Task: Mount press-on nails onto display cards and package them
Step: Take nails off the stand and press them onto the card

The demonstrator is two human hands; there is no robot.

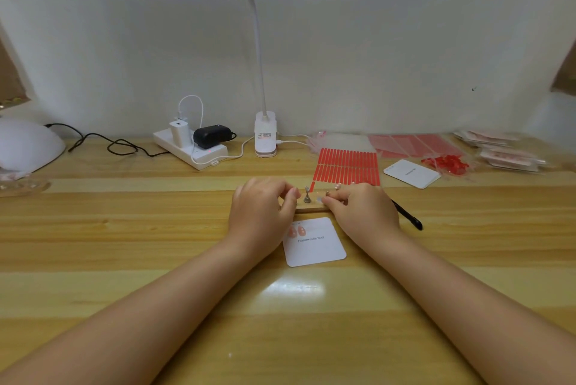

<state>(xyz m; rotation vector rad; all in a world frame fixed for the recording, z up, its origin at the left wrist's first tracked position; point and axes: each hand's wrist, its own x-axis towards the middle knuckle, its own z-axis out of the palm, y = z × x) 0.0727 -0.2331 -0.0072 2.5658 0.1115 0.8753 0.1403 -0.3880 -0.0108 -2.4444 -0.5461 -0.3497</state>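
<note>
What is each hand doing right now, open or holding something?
Left hand: fingers curled at the wooden nail stand; what it pinches cannot be told.
Right hand: the same.

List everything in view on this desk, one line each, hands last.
display card: one, white, near centre, two pink nails mounted on it
wooden nail stand: one, tan, behind the card, between both hands
adhesive strip sheet: one, red, behind the stand
card stack: one, white, right
red pieces bag: one, clear, right
black pen: one, beside right hand
desk lamp: one, white, rear centre
power strip: one, white, rear left
left hand: fingers curled at the stand
right hand: fingers curled at the stand
</note>
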